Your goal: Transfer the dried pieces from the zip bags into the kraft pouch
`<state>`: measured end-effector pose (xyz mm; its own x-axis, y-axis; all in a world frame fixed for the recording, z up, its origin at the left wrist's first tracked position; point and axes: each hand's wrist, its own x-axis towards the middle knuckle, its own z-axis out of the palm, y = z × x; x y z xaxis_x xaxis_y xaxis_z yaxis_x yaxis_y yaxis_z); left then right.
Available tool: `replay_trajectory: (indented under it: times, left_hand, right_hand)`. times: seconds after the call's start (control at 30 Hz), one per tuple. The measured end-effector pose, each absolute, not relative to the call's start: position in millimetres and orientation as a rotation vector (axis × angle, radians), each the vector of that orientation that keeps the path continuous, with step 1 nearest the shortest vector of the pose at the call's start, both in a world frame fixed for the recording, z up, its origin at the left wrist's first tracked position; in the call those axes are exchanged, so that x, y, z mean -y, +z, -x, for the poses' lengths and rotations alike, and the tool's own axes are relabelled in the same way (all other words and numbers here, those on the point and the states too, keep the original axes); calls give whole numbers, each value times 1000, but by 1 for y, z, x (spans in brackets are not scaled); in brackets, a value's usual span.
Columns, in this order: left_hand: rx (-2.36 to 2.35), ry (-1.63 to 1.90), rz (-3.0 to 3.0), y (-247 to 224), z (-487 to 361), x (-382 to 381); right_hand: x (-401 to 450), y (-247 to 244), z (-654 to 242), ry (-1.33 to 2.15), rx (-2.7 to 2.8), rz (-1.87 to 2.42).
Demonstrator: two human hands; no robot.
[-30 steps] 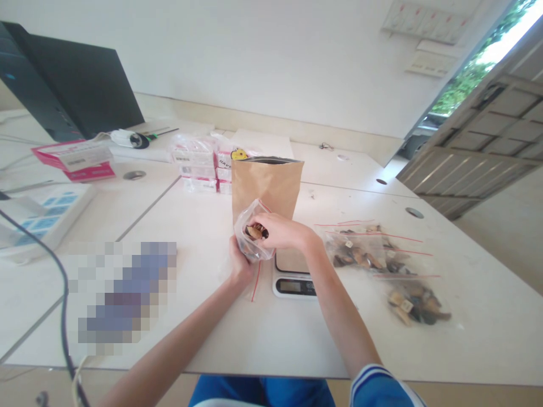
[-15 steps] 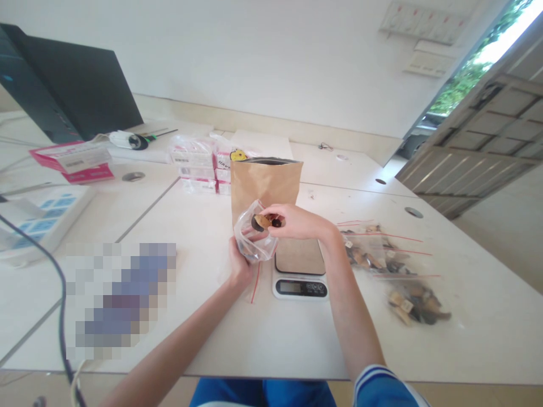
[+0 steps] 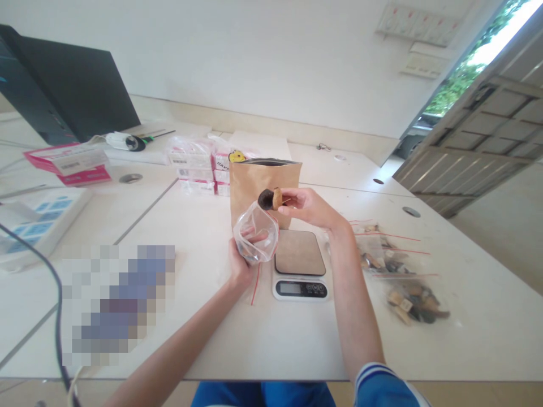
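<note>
My left hand (image 3: 241, 263) is closed around a clear plastic zip bag (image 3: 257, 240), its mouth spread wide and tilted toward me. Pinched in my right hand (image 3: 303, 206) are dried pieces (image 3: 271, 199), pale brown and near-black, like dried mushroom. They are held just above the bag's rim, in front of a brown kraft paper pouch (image 3: 254, 178) that stands upright with its top open. Below my right hand sits a white kitchen scale (image 3: 299, 254) with a bare metal plate; its display cannot be read. A red zip strip (image 3: 255, 285) lies beside the scale.
Several clear zip bags of dried pieces (image 3: 418, 302) lie on the right. Pink-and-white boxes (image 3: 195, 164) are stacked behind the pouch. On the left are a power strip (image 3: 46, 220), a black cable (image 3: 59, 316), a blurred-out patch (image 3: 127, 305) and a dark computer case (image 3: 80, 85).
My right hand has moved up and slightly right, lifting the dried pieces from the bag's mouth to above its rim. My left hand and the bag have stayed in place.
</note>
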<state>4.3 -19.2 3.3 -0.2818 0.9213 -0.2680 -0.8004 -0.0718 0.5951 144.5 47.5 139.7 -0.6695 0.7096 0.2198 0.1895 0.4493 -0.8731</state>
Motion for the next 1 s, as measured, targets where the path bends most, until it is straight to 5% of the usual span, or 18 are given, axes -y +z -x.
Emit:
replay_trajectory:
  times: [0.37,0.73,1.0]
  left_hand:
    - [-760,1660,-226,1,-3,19]
    - [-803,1652,-199,5,-1,20]
    - [-795,1655,-200,7,-2,21]
  right_hand:
    - [-68,165,-143,946,1910,673]
    - [-85,193,-115,172,2248,933]
    - [-81,176,-115,277,2249,938]
